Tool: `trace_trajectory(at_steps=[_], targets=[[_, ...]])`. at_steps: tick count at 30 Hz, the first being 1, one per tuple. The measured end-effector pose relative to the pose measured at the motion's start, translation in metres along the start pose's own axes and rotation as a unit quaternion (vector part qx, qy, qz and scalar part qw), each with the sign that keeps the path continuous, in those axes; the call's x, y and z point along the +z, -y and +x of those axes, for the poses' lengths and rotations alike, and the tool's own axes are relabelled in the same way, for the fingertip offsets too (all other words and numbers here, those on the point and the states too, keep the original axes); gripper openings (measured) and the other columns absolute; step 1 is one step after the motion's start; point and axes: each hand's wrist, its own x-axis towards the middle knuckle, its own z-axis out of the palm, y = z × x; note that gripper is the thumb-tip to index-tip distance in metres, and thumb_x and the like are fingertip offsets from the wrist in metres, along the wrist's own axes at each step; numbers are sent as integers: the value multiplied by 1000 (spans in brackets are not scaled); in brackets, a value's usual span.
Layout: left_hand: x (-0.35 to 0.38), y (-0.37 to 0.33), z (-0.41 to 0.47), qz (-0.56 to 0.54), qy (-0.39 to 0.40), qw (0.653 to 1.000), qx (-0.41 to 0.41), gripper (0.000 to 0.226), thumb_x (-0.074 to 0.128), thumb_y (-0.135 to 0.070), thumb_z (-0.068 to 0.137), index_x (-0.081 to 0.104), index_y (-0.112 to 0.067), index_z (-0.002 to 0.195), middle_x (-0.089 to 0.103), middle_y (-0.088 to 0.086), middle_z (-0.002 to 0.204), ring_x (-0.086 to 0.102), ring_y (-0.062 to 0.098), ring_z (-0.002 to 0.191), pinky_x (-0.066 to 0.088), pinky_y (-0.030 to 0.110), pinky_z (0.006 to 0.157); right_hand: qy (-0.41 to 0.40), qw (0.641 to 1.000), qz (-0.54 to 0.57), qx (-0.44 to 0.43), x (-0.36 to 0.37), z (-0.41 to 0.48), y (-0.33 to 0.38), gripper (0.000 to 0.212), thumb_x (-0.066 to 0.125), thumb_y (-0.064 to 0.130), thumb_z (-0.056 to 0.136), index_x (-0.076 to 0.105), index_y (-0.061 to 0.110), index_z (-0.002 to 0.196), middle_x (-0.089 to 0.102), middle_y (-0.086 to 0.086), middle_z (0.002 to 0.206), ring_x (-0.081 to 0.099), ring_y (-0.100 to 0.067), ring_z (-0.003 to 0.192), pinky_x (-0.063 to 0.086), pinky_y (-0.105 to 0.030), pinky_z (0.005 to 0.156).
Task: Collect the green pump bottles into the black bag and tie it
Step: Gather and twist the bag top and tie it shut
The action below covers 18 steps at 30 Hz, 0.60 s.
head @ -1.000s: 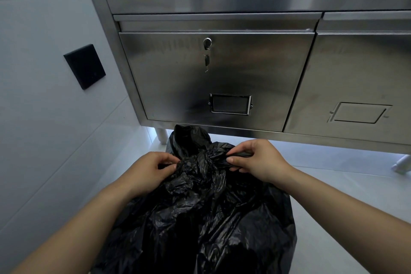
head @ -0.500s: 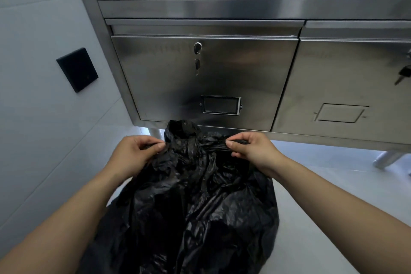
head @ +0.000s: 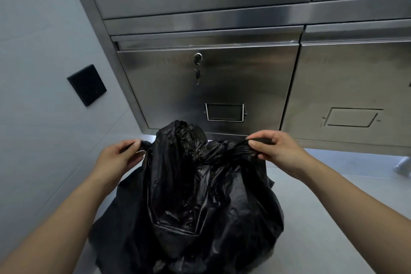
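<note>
Head camera, looking down and forward. A crinkled black plastic rubbish bag [head: 200,207] stands on a pale grey floor [head: 322,218], just in front of a brushed stainless-steel drawer cabinet [head: 244,78]. The bag bulges and looks full. No green pump bottles can be seen, and if they are inside, the opaque plastic hides them.

The left hand [head: 117,158] and right hand [head: 275,149] are held apart at the top of the bag. Each pulls a twisted tail of plastic outwards. The two tails meet in a bunched crossing between the hands, so this looks like the tying step. Whether a knot has fully formed there cannot be told.

What could go wrong: the film is thin and slick, so a tail may slip out of a pinch if the pull is uneven, and the crossing would then loosen. A hard pull could stretch or tear the plastic at the neck. A single crossing with no second one may come undone when the bag is lifted.

The left fingers [head: 131,145] are curled, pinching the end of one tail against the thumb. The right fingers [head: 255,144] are also bent, with the thumb and fingertips clamped on the other tail. Neither hand touches anything else.

A small key [head: 197,66] hangs in the drawer lock. A flat black square plate [head: 87,85] is mounted on the grey wall to the left.
</note>
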Motion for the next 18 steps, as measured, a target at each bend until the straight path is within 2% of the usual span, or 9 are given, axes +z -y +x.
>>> trace_trajectory(at_steps=[3, 5, 8, 10, 12, 14, 16, 18], targets=[[21, -21, 1, -27, 5, 999, 29, 14, 56, -16, 93, 67, -8, 95, 70, 9, 96, 71, 14, 85, 55, 15, 68, 4, 1000, -7, -8, 11, 4, 4, 10, 66, 8, 83, 70, 17, 83, 69, 9, 67, 64, 1, 63, 50, -14, 53], [36, -32, 1, -13, -12, 999, 49, 10, 59, -16, 91, 67, -10, 92, 69, 11, 96, 69, 17, 86, 55, 15, 67, -32, 999, -4, -20, 16, 9, 5, 9, 67, 10, 83, 70, 18, 82, 68, 6, 69, 64, 0, 62, 51, -15, 53], [55, -35, -2, 1, -54, 995, 82, 6, 65, -18, 87, 70, -19, 84, 70, 8, 91, 70, 16, 82, 56, 19, 69, -91, 995, 13, -50, 21, 17, 5, 8, 67, 10, 83, 70, 17, 81, 67, 1, 76, 64, -3, 67, 55, -17, 61], [64, -32, -6, -27, -67, 993, 97, 7, 70, -21, 83, 74, -26, 79, 73, 3, 84, 71, 14, 80, 56, 19, 69, -108, 991, 10, -77, 27, 21, 2, 12, 68, 10, 83, 72, 20, 78, 68, 3, 75, 65, -2, 69, 55, -17, 65], [69, -28, -8, -44, -67, 991, 106, 9, 72, -25, 80, 76, -30, 74, 76, -3, 79, 72, 10, 78, 56, 17, 67, -112, 989, 4, -101, 34, 25, -2, 15, 69, 12, 82, 73, 24, 74, 70, 8, 72, 65, -2, 71, 55, -18, 68], [69, -23, -8, -30, -60, 991, 119, 10, 70, -29, 81, 76, -33, 73, 76, -5, 78, 72, 10, 78, 56, 21, 72, -110, 986, -19, -122, 42, 28, -5, 16, 69, 15, 82, 73, 27, 73, 70, 12, 70, 64, -2, 71, 55, -20, 71], [66, -18, -10, -7, -44, 990, 137, 8, 68, -33, 82, 75, -31, 78, 76, -2, 83, 71, 15, 83, 54, 29, 78, -116, 982, -46, -145, 49, 31, -9, 14, 69, 17, 82, 72, 28, 74, 70, 14, 69, 63, -1, 71, 53, -25, 76], [60, -13, -12, 3, -28, 988, 155, 12, 63, -34, 85, 73, -29, 81, 76, -2, 89, 71, 16, 88, 54, 28, 76, -135, 976, -57, -163, 56, 33, -14, 13, 68, 18, 83, 70, 27, 75, 69, 13, 72, 63, -2, 73, 52, -27, 79]])
